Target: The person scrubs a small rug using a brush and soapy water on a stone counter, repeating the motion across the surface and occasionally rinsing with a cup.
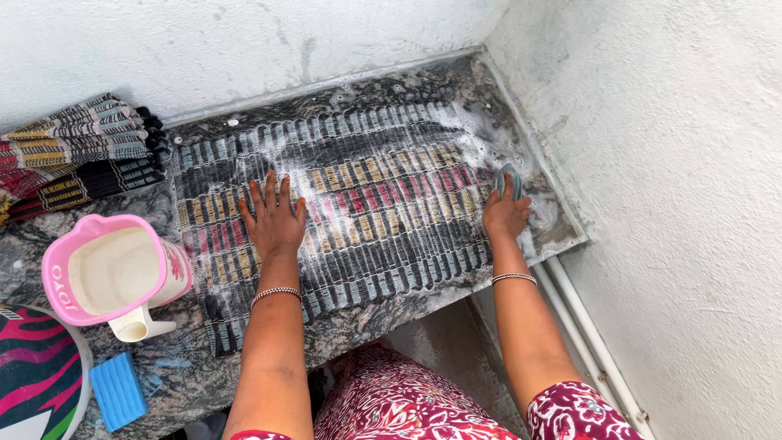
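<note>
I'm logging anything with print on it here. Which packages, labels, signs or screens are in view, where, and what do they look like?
No packages, signs or screens.
Pink mug: on the stone slab left of the left hand; pink rim with white lettering, white inside and handle.
Round basin: bottom-left corner; pink, black, teal and white streaked pattern, partly cut off.

A single view, from a camera worn on the person's head, looks steeply down and slightly forward over the stone surface set into a corner of two white walls. It sits close, at arm's reach: both forearms enter from the bottom edge, and the person's patterned clothing fills the lower middle below the surface's front edge.
</note>
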